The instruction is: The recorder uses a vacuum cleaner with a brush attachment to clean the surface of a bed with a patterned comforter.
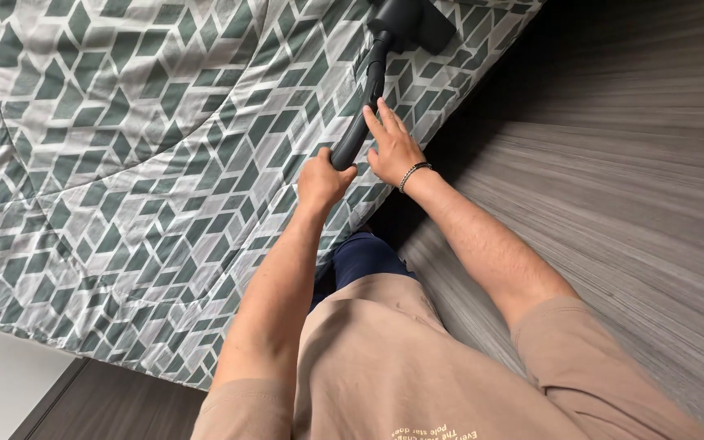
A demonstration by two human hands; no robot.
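1. Head view: the left hand [322,181] is closed in a tight grip around the lower end of a black vacuum tube [363,114]. The fingers wrap the curved handle part fully, and the thumb side faces up to the camera.
2. Head view: the right hand [393,148] is open and flat. Its fingers are stretched and point up along the tube, just beside it on the right. The fingertips seem to touch the tube, but I cannot tell if they press on it. This hand holds nothing.
3. Head view: a beaded bracelet [414,173] sits on the right wrist.
4. Head view: the tube runs from the left hand up to the top edge of the picture, where it joins the black vacuum head [415,23]. The head lies on the quilt near the edge of the bed; its top is cut off by the frame.
5. Head view: the quilt [124,163] covers the bed and has a pattern of green, grey and white angled shapes. It fills the left and middle of the picture.
6. Head view: the wooden floor [629,179] with grey-brown grain lies to the right of the bed.
7. Head view: the person wears a beige t-shirt [385,367] and dark blue trousers [364,257]; one knee shows between the arms.
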